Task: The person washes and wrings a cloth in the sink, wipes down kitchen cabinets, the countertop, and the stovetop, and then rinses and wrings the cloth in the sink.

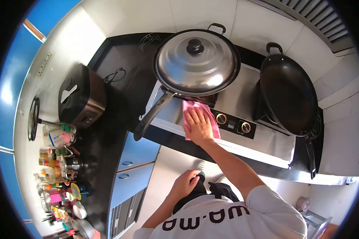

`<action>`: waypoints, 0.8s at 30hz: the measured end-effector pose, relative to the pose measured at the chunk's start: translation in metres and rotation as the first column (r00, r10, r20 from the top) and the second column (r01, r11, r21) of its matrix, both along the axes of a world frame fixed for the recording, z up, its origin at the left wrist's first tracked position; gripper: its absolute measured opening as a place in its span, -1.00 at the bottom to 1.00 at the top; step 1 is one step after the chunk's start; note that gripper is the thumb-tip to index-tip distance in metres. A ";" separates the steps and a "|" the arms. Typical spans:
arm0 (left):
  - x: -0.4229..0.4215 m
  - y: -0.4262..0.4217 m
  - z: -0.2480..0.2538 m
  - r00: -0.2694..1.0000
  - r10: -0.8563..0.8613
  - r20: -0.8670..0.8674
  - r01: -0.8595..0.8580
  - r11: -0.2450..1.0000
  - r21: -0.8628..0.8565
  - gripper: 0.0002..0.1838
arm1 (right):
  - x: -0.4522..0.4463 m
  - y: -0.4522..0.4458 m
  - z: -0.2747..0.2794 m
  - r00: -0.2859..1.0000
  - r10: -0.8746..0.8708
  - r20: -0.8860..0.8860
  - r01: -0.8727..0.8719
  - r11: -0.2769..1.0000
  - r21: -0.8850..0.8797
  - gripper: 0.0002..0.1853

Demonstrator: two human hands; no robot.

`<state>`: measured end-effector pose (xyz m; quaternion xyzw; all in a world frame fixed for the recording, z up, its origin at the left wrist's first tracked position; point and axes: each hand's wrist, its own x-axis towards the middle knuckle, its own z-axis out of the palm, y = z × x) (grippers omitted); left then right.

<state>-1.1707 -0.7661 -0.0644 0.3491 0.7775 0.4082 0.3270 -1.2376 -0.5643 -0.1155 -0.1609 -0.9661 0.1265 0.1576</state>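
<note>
My right hand is pressed on a pink cloth, its fingers spread across it. The cloth lies on the front of the steel gas stove, just left of the control knobs. Close behind it stands a large wok with a domed steel lid, its long handle slanting toward the front left. Low in front of my body, my left hand hangs with fingers loosely curled and thumb apart, holding nothing that I can see.
On the right burner a black wok sits tilted, its handle past the stove's front edge. A brown rice cooker stands on the black counter at left. Several bottles and jars line the wall. Blue drawers are below.
</note>
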 end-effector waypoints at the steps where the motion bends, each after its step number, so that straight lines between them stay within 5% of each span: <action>1: 0.000 0.006 0.002 0.999 -0.034 0.030 0.035 0.999 -0.034 -0.73 | 0.011 -0.001 0.003 0.999 -0.032 0.008 0.032 0.999 0.013 -0.38; 13: 0.000 0.011 -0.008 0.987 -0.124 0.101 0.124 0.992 0.004 -0.73 | 0.152 0.011 0.005 0.990 -0.140 0.034 0.134 0.982 0.130 -0.41; 17: -0.003 0.005 -0.016 0.990 -0.084 0.115 0.086 0.996 -0.008 -0.73 | 0.088 -0.005 0.005 0.990 -0.005 0.143 -0.002 0.999 0.045 -0.38; 24: -0.008 -0.030 -0.010 0.992 0.119 0.050 -0.114 0.989 -0.089 -0.73 | -0.084 -0.024 0.002 0.959 0.281 -0.028 -0.280 0.959 0.041 -0.36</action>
